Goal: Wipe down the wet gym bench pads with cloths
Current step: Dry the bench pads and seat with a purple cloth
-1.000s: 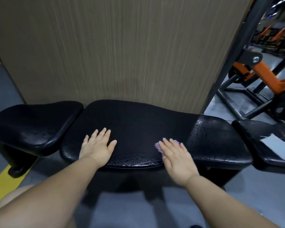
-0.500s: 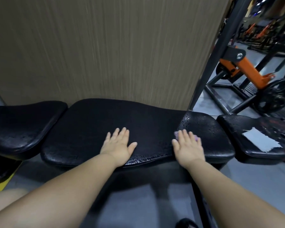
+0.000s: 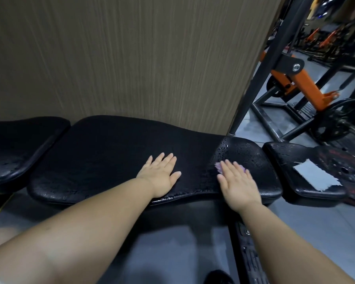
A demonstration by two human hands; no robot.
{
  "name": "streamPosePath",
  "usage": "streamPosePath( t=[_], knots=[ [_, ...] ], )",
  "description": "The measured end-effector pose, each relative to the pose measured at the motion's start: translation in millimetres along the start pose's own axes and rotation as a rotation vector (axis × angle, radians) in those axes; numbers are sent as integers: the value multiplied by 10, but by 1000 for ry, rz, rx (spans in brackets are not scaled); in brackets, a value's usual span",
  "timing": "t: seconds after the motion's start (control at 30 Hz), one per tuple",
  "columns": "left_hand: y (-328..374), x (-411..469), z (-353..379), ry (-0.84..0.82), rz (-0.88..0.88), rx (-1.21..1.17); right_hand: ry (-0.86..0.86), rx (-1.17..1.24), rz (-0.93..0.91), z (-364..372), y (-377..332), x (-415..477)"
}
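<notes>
Wiping is under way on a black gym bench, seen from a head camera looking down. The right hand (image 3: 237, 181) lies flat, fingers straight and close together, pressing a small purple cloth (image 3: 219, 166) onto the long middle pad (image 3: 111, 156). Only the cloth's edges show past the fingers. The left hand (image 3: 160, 175) rests bare on the same pad, fingers straight and thumb spread, apparently bracing.

The pad's middle looks matte and dry. Its right end (image 3: 248, 154) glistens with water beads, as does the front lip. The next stroke probably calls for pushing the cloth rightward over that beaded end with even pressure, then along the front lip.

Across a narrow gap to the right, a second pad (image 3: 285, 158) also looks wet and carries a flat white cloth (image 3: 316, 177). Another pad (image 3: 19, 144) sits at far left. A wood-grain panel (image 3: 131, 58) stands close behind the bench, crowding the back edge. A black steel post (image 3: 260, 68) rises near the wet end, and an orange machine (image 3: 303, 83) stands beyond it.
</notes>
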State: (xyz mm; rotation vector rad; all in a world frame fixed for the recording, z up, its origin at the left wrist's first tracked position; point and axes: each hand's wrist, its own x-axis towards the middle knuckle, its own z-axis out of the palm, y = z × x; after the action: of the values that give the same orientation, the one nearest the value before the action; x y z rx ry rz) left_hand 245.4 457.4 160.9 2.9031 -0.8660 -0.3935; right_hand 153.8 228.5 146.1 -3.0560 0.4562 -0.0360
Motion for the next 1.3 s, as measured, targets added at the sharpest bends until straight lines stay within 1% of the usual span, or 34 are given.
streamPosePath(
  t=[0.1, 0.17, 0.27, 0.33, 0.4, 0.53, 0.63, 0.73, 0.87, 0.97, 1.07, 1.13, 1.2, 1.3],
  knots=[
    [40, 98, 15, 18, -8, 12, -17, 11, 170, -35, 500, 21],
    [48, 129, 48, 47, -6, 26, -33, 32, 258, -56, 692, 51],
    [21, 144, 67, 76, 13, 17, -43, 69, 357, -57, 700, 125],
    [11, 151, 68, 82, 19, 10, -33, 59, 381, -58, 580, 162],
    [10, 158, 67, 85, 23, 3, -28, 29, 309, -62, 367, 187],
    [11, 157, 66, 89, 25, -14, -16, 28, 56, -31, -311, 144],
    [18, 155, 52, 88, 20, -20, -10, 56, -83, 45, -702, 109],
    [22, 163, 38, 83, 15, -8, -8, 77, -123, 73, -738, 117],
    [23, 172, 42, 71, 10, 9, -25, 56, -157, 27, -497, 150],
    [9, 171, 45, 74, 20, -3, -38, 29, -42, -11, -68, 269],
    [-3, 174, 46, 77, 24, -13, -45, 23, 162, -52, 501, 367],
    [1, 173, 49, 75, 27, -10, -47, 62, 300, -86, 796, 397],
    [-1, 185, 47, 76, 30, -4, -15, 117, 398, -102, 916, 427],
    [-9, 216, 40, 80, 42, -1, 37, 80, 436, -87, 830, 474]
  ],
)
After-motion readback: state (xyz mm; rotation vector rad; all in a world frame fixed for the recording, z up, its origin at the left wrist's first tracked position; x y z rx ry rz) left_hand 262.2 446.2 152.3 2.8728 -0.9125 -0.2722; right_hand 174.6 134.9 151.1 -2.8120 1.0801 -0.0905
